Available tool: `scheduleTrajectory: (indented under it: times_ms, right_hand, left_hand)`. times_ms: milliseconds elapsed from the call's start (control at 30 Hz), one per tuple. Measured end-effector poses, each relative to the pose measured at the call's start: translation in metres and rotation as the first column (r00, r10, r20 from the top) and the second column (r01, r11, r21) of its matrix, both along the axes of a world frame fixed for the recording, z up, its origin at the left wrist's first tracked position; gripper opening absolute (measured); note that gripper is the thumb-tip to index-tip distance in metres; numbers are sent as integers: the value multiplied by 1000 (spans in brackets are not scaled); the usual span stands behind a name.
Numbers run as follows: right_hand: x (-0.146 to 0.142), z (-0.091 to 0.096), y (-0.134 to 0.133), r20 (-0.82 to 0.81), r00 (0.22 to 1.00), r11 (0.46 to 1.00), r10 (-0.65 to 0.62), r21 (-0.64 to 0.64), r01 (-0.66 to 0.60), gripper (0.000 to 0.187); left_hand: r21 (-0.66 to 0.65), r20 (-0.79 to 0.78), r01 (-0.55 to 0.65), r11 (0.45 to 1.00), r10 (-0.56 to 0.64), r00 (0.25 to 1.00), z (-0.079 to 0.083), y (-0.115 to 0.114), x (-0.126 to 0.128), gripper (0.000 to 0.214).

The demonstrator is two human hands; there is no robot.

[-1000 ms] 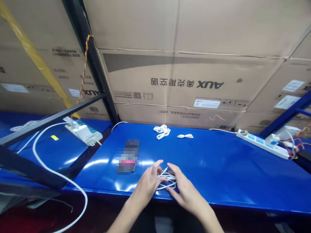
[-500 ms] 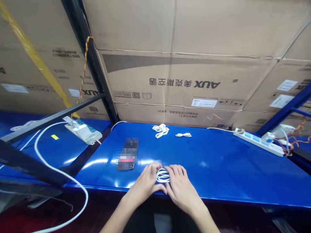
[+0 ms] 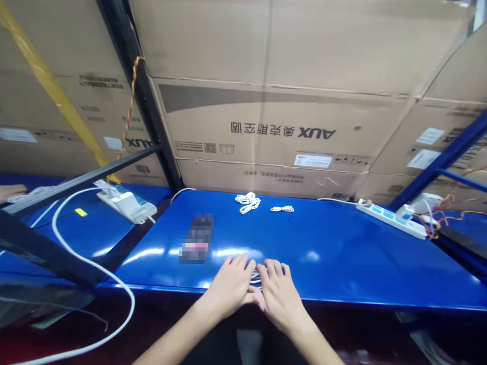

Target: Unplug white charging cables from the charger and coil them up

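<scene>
My left hand and my right hand meet at the near edge of the blue shelf surface. Between them is a coiled white cable, pressed from both sides. Fingers of both hands curl over the coil, and the thumbs come together on its near side. Most of the coil is hidden, with only a few loops showing. Farther back lie a tangled bundle of white cable and a smaller tied white cable. A dark pixelated object lies to the left of my hands.
Large cardboard boxes form the back wall. Power strips sit at left and right. A thick white cable loops down at left, near a black rack post. Another person's hand shows at the far left.
My fingers have closed farther over the coil, covering more of its loops, and the thumbs have come together. The view has shifted slightly. Another person's hand has appeared at far left.
</scene>
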State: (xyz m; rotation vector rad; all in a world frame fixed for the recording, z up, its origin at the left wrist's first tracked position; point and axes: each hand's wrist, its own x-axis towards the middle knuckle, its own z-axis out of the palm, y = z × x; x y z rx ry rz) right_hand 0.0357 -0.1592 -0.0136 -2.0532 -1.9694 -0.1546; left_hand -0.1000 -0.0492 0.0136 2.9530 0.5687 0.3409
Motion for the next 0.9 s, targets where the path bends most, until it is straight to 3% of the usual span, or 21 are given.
scheduleTrajectory:
  times_ms: [133,300,467,733,900]
  right_hand:
    - [5,5,-9,-10,997,997,76,-1,-76,40]
    - [14,8,-20,24,985,985,170,-6,-170,45]
    - [12,5,-24,61,996,998,65,-20,-64,41]
    - [2,-9,-24,90,996,1000,15,-23,-13,21]
    - [14,7,-22,128,986,994,103,-50,-97,20]
  left_hand:
    - [45,-10,60,997,-59,998,0,0,-5,51]
    - [76,-12,80,994,-79,997,-5,-3,-7,35]
    - [41,-15,136,990,-135,991,-14,-4,-5,40]
    - [41,-105,15,999,-10,994,-7,-27,-2,12]
    - [23,-183,-25,999,28,983,5,-38,5,21]
